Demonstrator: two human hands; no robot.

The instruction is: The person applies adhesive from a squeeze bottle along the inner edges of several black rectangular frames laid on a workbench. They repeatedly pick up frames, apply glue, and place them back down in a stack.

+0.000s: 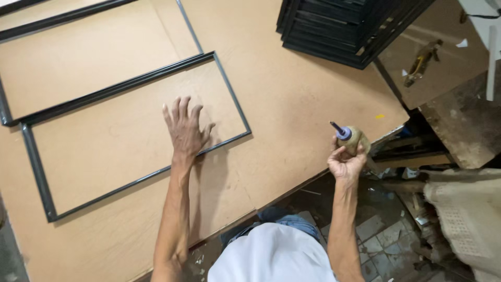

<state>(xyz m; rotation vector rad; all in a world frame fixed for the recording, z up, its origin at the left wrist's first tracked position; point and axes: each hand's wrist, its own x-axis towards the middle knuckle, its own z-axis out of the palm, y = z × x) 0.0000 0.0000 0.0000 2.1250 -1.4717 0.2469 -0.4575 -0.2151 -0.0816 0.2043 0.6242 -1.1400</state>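
My left hand (185, 128) lies flat with fingers spread on a brown board inside a thin black rectangular frame (234, 102), near the frame's lower right side. My right hand (345, 162) holds a small squeeze bottle (353, 138) with a purple nozzle pointing up and to the left, above the edge of the brown worktable (292, 94). A second black frame (104, 10) lies on the table further back on the left.
A stack of black frames (339, 26) sits at the table's far right. Beyond it stand another brown panel (449, 57) with a small tool on it, and rough wood. Broken tile floor (381, 235) and a beige cloth (464, 219) lie at the lower right.
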